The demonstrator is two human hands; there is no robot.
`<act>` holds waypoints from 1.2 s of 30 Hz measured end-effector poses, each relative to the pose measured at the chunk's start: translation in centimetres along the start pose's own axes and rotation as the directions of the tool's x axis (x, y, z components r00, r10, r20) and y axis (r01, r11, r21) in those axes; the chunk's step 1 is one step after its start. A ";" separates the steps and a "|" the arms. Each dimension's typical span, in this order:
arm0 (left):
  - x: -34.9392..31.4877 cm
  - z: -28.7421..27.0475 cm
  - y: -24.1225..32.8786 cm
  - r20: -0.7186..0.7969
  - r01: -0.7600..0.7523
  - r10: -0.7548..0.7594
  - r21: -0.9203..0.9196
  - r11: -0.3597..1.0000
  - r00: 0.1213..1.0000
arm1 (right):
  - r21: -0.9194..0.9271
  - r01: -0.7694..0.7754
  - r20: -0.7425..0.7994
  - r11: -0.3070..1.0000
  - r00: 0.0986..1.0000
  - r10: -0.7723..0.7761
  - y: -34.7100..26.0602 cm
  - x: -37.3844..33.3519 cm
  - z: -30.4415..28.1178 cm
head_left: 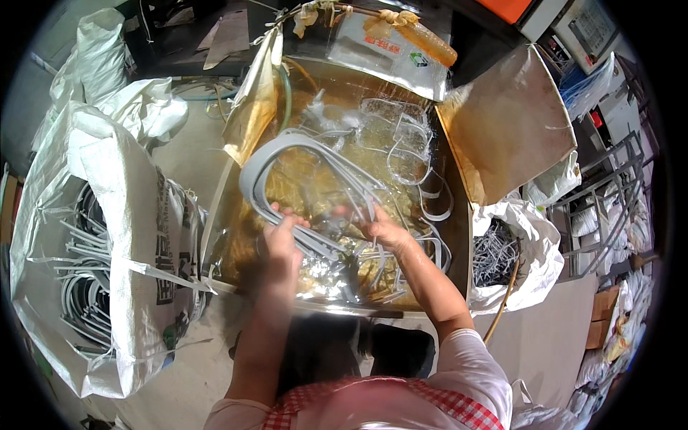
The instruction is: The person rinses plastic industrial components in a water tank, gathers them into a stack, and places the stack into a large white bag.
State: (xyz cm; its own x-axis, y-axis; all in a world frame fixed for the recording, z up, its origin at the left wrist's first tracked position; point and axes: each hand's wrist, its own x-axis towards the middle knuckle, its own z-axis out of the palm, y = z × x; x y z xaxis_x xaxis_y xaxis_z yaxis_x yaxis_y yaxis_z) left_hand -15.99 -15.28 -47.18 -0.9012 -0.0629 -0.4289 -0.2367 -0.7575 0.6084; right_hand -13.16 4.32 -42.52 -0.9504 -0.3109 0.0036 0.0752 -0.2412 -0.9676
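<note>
A bundle of grey, flexible strips (266, 161) is bent into a loop over a tub of brownish water (294, 188). My left hand (282, 235) is closed around the near side of the bundle. The fingers of my right hand (387, 231) close on the strips where they come down at the loop's right side. Loose strips (438, 208) lie curled in the water to the right, and a clear, glossy mass (405, 129) floats or rests behind them. Bright glare hides part of the water between my hands.
A large white woven sack (132, 236) holding coiled dark and grey strips stands at left. Right of the tub, another white sack (541, 247) contains short grey pieces (494, 254). Stained boards (509, 129) shield the tub's right side. An orange-brown roll (430, 43) hangs behind.
</note>
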 end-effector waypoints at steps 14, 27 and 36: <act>-5.0 4.5 7.7 0.462 -0.658 0.679 0.752 0.040 0.571 | -0.907 -0.299 -0.254 0.295 0.950 0.183 8.8 -3.1 -5.9; -14.7 8.2 15.4 0.651 -0.886 0.607 0.395 0.243 0.456 | 0.022 0.112 -0.415 0.993 0.905 -0.093 -7.9 2.4 7.2; -27.7 0.5 36.6 0.705 -0.808 0.556 0.581 -0.095 0.441 | 0.095 0.419 -0.037 0.903 0.908 -0.417 -18.2 8.5 26.3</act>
State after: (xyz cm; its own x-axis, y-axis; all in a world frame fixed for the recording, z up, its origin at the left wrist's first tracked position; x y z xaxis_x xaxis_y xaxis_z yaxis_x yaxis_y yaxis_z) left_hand 0.14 -40.94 -12.75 -0.7850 0.0092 0.6194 0.5399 0.5002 0.6770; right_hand -14.72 -18.12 -18.29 -0.9055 -0.1479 0.3978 -0.3017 -0.4350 -0.8484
